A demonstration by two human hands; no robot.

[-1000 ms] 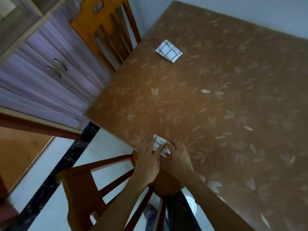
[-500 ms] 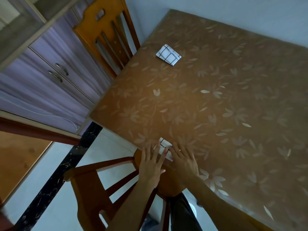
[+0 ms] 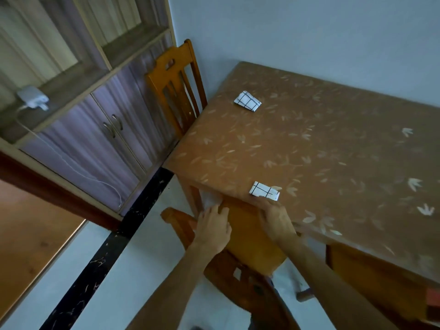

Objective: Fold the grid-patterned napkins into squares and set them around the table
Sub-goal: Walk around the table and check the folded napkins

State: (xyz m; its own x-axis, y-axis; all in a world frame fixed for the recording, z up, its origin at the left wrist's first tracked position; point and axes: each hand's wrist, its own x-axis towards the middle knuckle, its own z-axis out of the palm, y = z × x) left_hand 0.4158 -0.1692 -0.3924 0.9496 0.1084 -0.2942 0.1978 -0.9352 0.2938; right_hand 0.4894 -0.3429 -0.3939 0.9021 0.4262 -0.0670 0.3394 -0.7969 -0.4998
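Head view: both hands are seen relaxed, nothing held. The left hand [image 3: 213,228] is spread over the chair seat [image 3: 252,246]. One folded napkin [image 3: 264,190] is laid on the table [image 3: 333,151] just past the right hand [image 3: 276,217], and a second napkin [image 3: 247,104] well beyond both.

Wooden chair [image 3: 183,58] beside purple-doored cabinet [image 3: 83,139], white charger [image 3: 33,98] on its shelf, second chair [image 3: 250,241] nearer

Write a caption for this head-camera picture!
Near napkin lies folded at the table edge by the left hand and right hand; far napkin sits near a wooden chair.
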